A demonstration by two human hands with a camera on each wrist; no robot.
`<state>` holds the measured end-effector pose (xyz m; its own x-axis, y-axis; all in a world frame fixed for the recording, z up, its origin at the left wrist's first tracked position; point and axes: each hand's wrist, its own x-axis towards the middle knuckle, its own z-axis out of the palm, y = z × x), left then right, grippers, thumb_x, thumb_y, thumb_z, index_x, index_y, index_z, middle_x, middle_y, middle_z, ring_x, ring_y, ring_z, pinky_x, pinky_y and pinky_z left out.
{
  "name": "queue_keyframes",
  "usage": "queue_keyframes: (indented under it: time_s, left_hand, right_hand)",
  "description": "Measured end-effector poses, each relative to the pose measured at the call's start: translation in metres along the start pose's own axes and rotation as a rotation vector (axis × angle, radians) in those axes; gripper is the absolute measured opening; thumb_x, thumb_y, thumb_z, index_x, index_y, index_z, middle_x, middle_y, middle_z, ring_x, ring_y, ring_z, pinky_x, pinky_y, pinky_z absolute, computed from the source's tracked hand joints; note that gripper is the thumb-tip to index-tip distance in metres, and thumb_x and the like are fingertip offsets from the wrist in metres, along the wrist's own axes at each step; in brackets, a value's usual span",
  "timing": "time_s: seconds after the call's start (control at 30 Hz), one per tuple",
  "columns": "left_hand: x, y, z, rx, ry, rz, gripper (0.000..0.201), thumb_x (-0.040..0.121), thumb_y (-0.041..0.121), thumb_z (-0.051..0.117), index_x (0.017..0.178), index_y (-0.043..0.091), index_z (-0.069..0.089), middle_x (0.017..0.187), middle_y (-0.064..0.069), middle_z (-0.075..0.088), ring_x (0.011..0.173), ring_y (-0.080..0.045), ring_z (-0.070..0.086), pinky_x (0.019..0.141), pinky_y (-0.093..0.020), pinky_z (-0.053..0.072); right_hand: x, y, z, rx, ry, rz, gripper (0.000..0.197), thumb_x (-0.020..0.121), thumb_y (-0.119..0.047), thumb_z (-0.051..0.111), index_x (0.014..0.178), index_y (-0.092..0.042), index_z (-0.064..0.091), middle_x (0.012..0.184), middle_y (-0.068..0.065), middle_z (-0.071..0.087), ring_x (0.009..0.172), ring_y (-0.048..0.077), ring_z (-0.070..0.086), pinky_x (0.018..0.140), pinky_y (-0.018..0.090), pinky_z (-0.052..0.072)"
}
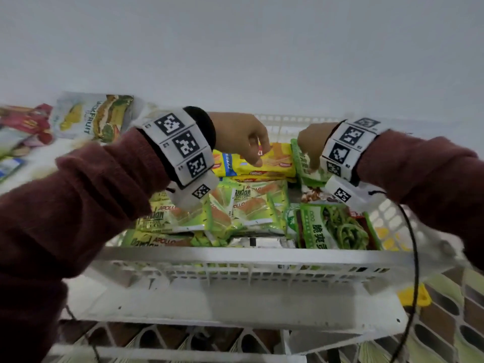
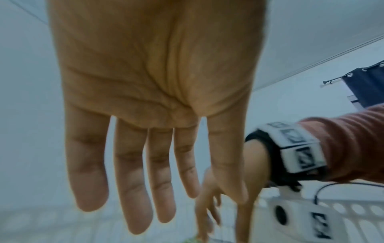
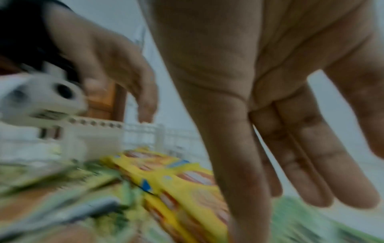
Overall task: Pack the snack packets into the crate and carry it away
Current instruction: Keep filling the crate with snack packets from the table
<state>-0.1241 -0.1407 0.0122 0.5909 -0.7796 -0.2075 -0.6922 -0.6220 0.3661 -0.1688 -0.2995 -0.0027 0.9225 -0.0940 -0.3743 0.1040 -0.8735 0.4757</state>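
Both hands — left [image 1: 239, 137], right [image 1: 313, 148] — hover slack-fingered and empty over the crate's [image 1: 235, 254] twelve-o'clock packets [image 1: 251, 163], probably tidying.

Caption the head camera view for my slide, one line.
Both hands, left and right, reach into a white crate packed with yellow and green snack packets.
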Motion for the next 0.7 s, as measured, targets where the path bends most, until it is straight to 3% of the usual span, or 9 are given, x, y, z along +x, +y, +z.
queue_keyframes:
  time_s: [0.07, 0.13, 0.2, 0.27, 0.37, 0.47, 0.57, 0.63, 0.7]
  left_hand:
    - [-0.013, -0.008, -0.014, -0.008, 0.051, -0.046, 0.036, 0.083, 0.027, 0.067, 0.117, 0.018, 0.057, 0.111, 0.0, 0.063, 0.071, 0.001, 0.051, 0.065, -0.012, 0.038]
    - [-0.023, -0.015, -0.02, 0.011, 0.07, -0.097, 0.039, 0.082, 0.028, 0.067, 0.118, 0.018, 0.057, 0.113, -0.001, 0.063, 0.072, -0.003, 0.052, 0.066, -0.014, 0.037]
    - [-0.03, -0.021, -0.017, 0.075, 0.029, -0.149, 0.043, 0.081, 0.029, 0.067, 0.12, 0.017, 0.055, 0.116, -0.002, 0.061, 0.076, -0.011, 0.051, 0.061, -0.013, 0.036]
    - [-0.033, -0.024, -0.006, 0.144, -0.075, -0.191, 0.047, 0.081, 0.028, 0.068, 0.123, 0.016, 0.053, 0.119, -0.002, 0.059, 0.078, -0.013, 0.05, 0.057, -0.013, 0.038]
    - [-0.034, -0.027, 0.015, 0.269, -0.303, -0.238, 0.055, 0.081, 0.031, 0.068, 0.13, 0.018, 0.047, 0.127, -0.002, 0.053, 0.104, -0.019, 0.053, 0.081, -0.02, 0.041]
    - [-0.034, -0.033, 0.036, 0.357, -0.457, -0.284, 0.065, 0.08, 0.031, 0.069, 0.137, 0.019, 0.04, 0.134, -0.003, 0.047, 0.122, -0.022, 0.045, 0.088, -0.026, 0.035]
    - [-0.035, -0.037, 0.047, 0.395, -0.505, -0.292, 0.069, 0.079, 0.023, 0.071, 0.137, 0.016, 0.034, 0.134, -0.006, 0.044, 0.108, -0.023, 0.047, 0.079, -0.026, 0.034]
    - [-0.037, -0.038, 0.047, 0.377, -0.48, -0.294, 0.065, 0.079, 0.017, 0.071, 0.133, 0.015, 0.036, 0.119, -0.005, 0.052, 0.085, -0.017, 0.047, 0.069, -0.023, 0.035]
    - [-0.039, -0.042, 0.046, 0.358, -0.451, -0.287, 0.062, 0.079, 0.014, 0.071, 0.131, 0.014, 0.038, 0.106, -0.004, 0.055, 0.078, -0.015, 0.046, 0.065, -0.023, 0.036]
  right_hand:
    - [-0.005, -0.01, -0.005, 0.107, 0.015, -0.141, 0.036, 0.08, -0.021, 0.07, 0.109, -0.002, 0.062, 0.096, 0.008, 0.064, 0.087, 0.022, 0.061, 0.065, 0.021, 0.048]
    - [-0.016, -0.039, -0.006, 0.301, -0.102, -0.391, 0.037, 0.075, -0.021, 0.075, 0.108, -0.007, 0.066, 0.082, 0.001, 0.062, 0.071, 0.013, 0.058, 0.057, 0.013, 0.042]
    - [-0.029, -0.072, -0.005, 0.3, -0.193, -0.624, 0.037, 0.078, -0.02, 0.072, 0.112, -0.007, 0.064, 0.09, 0.004, 0.066, 0.08, 0.018, 0.061, 0.062, 0.013, 0.042]
    - [-0.03, -0.098, 0.003, 0.135, -0.189, -0.728, 0.033, 0.086, -0.017, 0.062, 0.118, -0.006, 0.059, 0.098, 0.006, 0.061, 0.088, 0.022, 0.055, 0.058, 0.014, 0.038]
    - [-0.029, -0.119, 0.011, -0.087, -0.101, -0.744, 0.037, 0.093, -0.01, 0.048, 0.128, 0.0, 0.045, 0.105, 0.02, 0.057, 0.087, 0.029, 0.052, 0.063, 0.025, 0.034]
    - [-0.031, -0.12, 0.005, -0.135, -0.112, -0.744, 0.022, 0.091, -0.01, 0.051, 0.112, -0.007, 0.047, 0.079, 0.009, 0.045, 0.07, 0.024, 0.041, 0.055, 0.025, 0.033]
    - [-0.03, -0.112, 0.0, -0.041, -0.111, -0.737, 0.017, 0.084, -0.008, 0.058, 0.089, -0.007, 0.042, 0.065, -0.002, 0.032, 0.06, 0.02, 0.036, 0.039, 0.011, 0.028]
    - [-0.029, -0.103, 0.001, 0.093, -0.131, -0.729, 0.023, 0.082, -0.007, 0.061, 0.077, -0.011, 0.039, 0.065, -0.007, 0.03, 0.057, 0.013, 0.033, 0.04, 0.008, 0.029]
    - [-0.029, -0.091, -0.001, 0.218, -0.207, -0.679, 0.037, 0.082, -0.006, 0.062, 0.07, -0.024, 0.032, 0.068, -0.012, 0.03, 0.056, 0.001, 0.031, 0.041, 0.007, 0.031]
